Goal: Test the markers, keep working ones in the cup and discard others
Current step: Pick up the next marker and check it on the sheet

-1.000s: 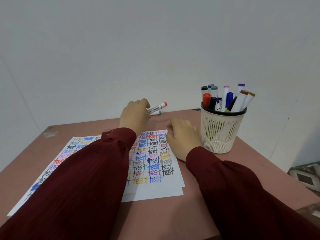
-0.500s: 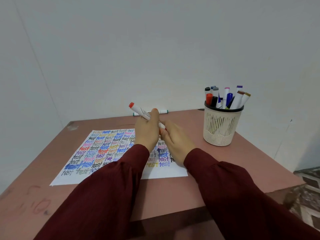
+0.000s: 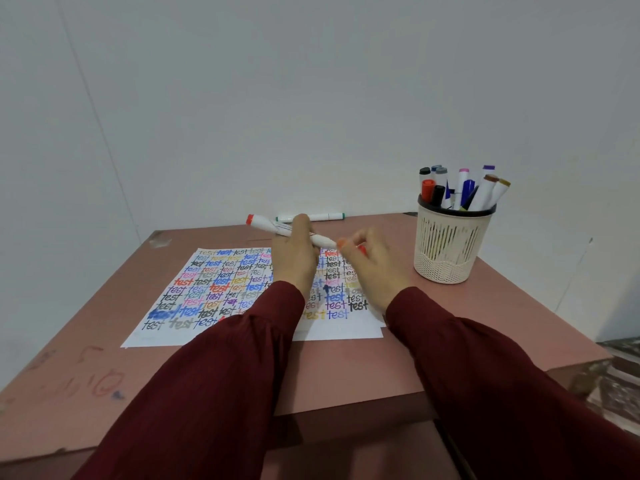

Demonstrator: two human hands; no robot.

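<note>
My left hand [image 3: 294,258] grips a white marker with an orange-red end [image 3: 273,227] above the test paper [image 3: 214,289], which is covered in coloured "test" words. The marker's orange tip points right and is bare. My right hand [image 3: 370,265] pinches the orange cap [image 3: 361,250] just beside that tip. A cream mesh cup [image 3: 450,247] at the right holds several markers [image 3: 460,188] standing upright.
A green-ended white marker [image 3: 311,216] lies on the pink-brown table [image 3: 346,368] near the back edge by the wall. The table's front edge and right edge drop off to a patterned floor [image 3: 620,375]. Faint scribbles mark the table's left front.
My left hand brought the orange marker from the back of the table over the paper. My right hand came up to it and pulled the cap off its right end.
</note>
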